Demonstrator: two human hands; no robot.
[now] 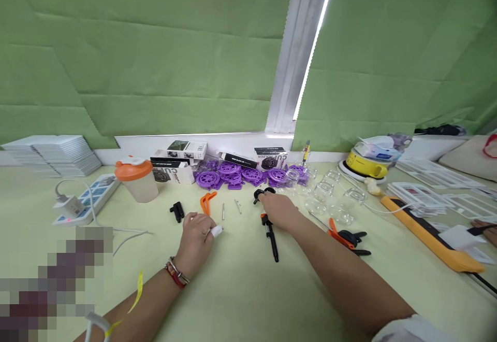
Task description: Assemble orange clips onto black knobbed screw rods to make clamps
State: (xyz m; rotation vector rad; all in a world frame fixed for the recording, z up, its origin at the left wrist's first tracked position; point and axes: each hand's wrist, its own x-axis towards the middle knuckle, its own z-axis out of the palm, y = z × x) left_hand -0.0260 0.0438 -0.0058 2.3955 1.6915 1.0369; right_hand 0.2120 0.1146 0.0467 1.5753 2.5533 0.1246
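My left hand rests on the pale green table, fingers curled, with a white wrap on one fingertip; it lies just below an orange plastic clip and right of a small black part. My right hand reaches forward, palm down, onto a black ring-shaped part; whether the fingers grip it is hidden. A black rod with an orange collar lies just under that hand. Two thin metal pins lie between my hands.
Purple plastic wheels and small cartons line the back. An orange-lidded cup and power strip stand left. Clear glass cups, an orange-black clamp, a long orange tool and a yellow device lie right.
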